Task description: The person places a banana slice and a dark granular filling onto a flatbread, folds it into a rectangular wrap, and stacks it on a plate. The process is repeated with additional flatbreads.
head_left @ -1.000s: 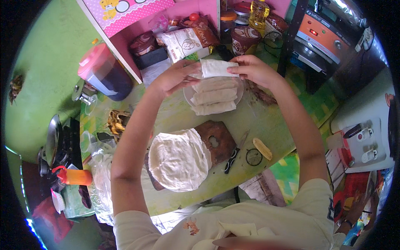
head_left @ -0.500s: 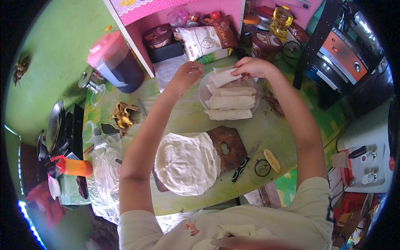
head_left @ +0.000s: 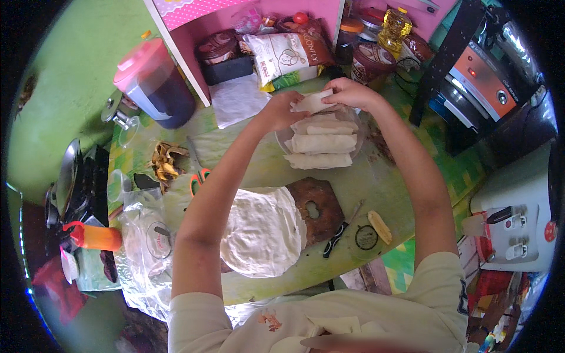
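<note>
Both hands hold one pale rolled wrapper [head_left: 311, 102] over the far edge of a clear plate [head_left: 355, 141]. My left hand [head_left: 276, 110] grips its left end and my right hand [head_left: 351, 93] its right end. Three finished rolls [head_left: 321, 143] lie side by side on the plate. Nearer me, a stack of thin white wrapper sheets [head_left: 259, 229] rests partly on a brown wooden board [head_left: 318, 209].
A pitcher with a pink lid [head_left: 154, 82] stands at the back left beside a pink cabinet. A white flour bag [head_left: 285, 56], jars and an oil bottle [head_left: 393, 26] line the back. Scissors [head_left: 197, 170], banana peel [head_left: 163, 160], a knife [head_left: 338, 232] and a peeled banana piece [head_left: 379, 226] lie on the green table.
The view has shifted so the table sits lower in the frame. Both hands have kept working the roll at the plate's far edge.
</note>
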Available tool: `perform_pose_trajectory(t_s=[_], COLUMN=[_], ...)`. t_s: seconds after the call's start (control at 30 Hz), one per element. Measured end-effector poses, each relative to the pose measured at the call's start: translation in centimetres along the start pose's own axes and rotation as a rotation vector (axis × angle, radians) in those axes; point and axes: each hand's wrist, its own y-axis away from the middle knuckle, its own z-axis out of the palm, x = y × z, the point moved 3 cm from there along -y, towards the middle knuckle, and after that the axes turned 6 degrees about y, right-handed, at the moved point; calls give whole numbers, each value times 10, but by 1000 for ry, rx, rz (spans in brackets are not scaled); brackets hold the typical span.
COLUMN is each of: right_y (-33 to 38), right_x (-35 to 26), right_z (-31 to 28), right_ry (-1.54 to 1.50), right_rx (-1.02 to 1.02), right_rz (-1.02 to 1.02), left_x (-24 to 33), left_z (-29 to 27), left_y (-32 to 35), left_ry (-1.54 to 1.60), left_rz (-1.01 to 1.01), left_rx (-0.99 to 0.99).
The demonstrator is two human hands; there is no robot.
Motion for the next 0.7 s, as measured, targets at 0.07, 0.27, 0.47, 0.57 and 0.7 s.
perform_pose_trajectory(t_s=[0.07,0.27,0.47,0.57,0.7], right_y=[5,15,27,29,38], right_x=[-3,8,4,8,2], right_z=[0,7,12,5,6], right_ry=[-23,31,-245,-143,7], right_rx=[36,150,190,166,184], right_rz=[-107,-284,-310,-320,-250], left_x=[-3,-1,-1,11,16], left_z=[0,-3,-7,-9,-11], left_y=[-2,-7,-9,-10,-8], left_ry=[24,38,104,81,-17], left_rz=[32,55,42,103,176], left_rx=[-4,-77,-106,-70,-105])
